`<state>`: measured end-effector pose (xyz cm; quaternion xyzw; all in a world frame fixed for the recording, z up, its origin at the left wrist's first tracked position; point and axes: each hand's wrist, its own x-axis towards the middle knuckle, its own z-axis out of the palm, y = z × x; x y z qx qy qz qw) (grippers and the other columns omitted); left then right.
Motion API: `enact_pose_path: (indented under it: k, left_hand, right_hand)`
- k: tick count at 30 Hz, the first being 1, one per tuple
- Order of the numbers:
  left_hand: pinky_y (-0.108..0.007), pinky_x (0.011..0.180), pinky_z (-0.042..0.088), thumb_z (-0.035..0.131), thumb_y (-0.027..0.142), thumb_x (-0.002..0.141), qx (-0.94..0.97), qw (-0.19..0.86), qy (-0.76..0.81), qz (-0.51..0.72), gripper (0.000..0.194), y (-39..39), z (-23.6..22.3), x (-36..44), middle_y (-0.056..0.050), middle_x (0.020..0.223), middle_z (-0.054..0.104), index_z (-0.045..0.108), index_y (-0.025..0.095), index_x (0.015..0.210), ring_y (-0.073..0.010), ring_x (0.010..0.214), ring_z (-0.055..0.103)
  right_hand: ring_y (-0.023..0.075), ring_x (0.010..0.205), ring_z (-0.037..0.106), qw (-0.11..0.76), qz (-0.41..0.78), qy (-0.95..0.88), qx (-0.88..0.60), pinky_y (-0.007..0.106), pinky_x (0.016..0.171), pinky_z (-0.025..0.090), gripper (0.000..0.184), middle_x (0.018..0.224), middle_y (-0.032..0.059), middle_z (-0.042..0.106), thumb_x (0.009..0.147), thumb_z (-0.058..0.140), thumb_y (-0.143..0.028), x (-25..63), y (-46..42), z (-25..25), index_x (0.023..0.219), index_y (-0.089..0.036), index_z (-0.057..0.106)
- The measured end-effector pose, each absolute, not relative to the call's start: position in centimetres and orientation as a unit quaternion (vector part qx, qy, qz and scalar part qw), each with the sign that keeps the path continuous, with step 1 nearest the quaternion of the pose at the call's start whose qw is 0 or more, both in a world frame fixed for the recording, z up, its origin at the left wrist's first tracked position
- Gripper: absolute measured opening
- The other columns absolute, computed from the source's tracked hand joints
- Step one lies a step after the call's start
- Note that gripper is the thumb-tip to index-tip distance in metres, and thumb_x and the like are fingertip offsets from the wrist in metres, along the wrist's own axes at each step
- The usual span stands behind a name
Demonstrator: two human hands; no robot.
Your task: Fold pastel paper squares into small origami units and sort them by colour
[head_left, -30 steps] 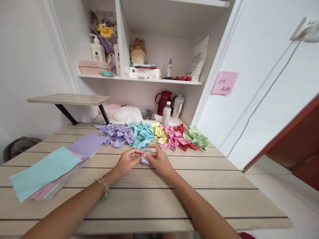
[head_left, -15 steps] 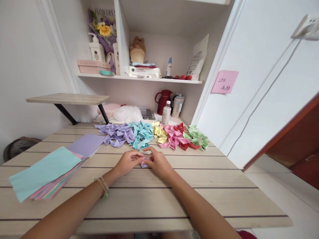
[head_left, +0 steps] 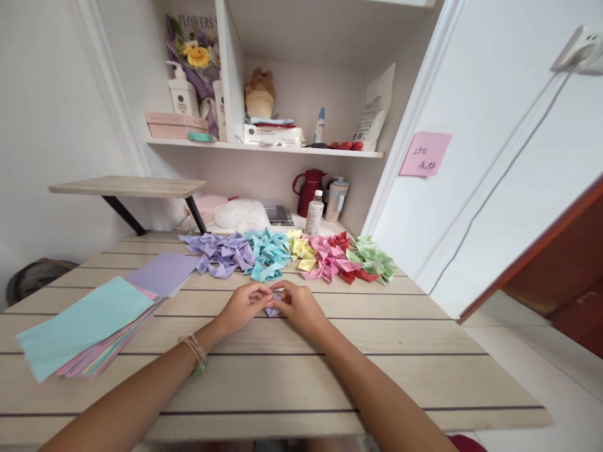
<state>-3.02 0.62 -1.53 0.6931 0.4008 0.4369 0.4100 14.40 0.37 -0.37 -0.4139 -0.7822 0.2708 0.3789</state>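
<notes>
Paper [head_left: 272, 311], purple and folded small, sits between our two hands, nearer to us than the bottle [head_left: 315, 216] and a little to its left. Our left hand [head_left: 242, 306] has a narrow grip, its fingertips pinching the paper on one side; our right hand [head_left: 300, 305] pinches it on the other, its grip just as narrow. Our fingers cover much of the piece, so we cannot tell its full shape or whether it touches the counter [head_left: 264, 386].

Directly in front of the bottle we have pink pieces [head_left: 326, 257], with red pieces [head_left: 365, 277] off to its right and light green pieces [head_left: 374, 258] farther right. Yellow pieces [head_left: 301, 250] lie just to the bottle's left, then turquoise pieces [head_left: 268, 254], then purple pieces [head_left: 223, 254] farthest left. Well left of the bottle and nearer to us, we see a stack of coloured sheets [head_left: 101, 359], a turquoise sheet [head_left: 87, 323] on top and a purple sheet [head_left: 164, 274] at its far end.

Just behind the bottle stands a red jug [head_left: 309, 191], with a pale cup [head_left: 336, 201] behind and to the right. Above the bottle runs a white shelf [head_left: 264, 149].
</notes>
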Motion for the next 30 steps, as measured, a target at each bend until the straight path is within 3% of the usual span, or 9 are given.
enact_pose_path:
  k: [30]
  left_hand:
    - [-0.028,0.072,0.049,0.055,0.036,0.078,0.718,0.396,0.400,0.410,0.023,0.48,-0.87,-2.92,-0.004,0.079,0.066,0.065,0.015,0.080,-0.0170,0.076,0.061]
  right_hand:
    - [0.0132,0.059,0.057,0.327,0.226,-0.810,-0.430,0.020,0.056,0.036,0.031,0.067,0.0000,0.064,0.078,0.060,-0.035,14.37,-0.27,0.26,0.106,-0.023,0.059]
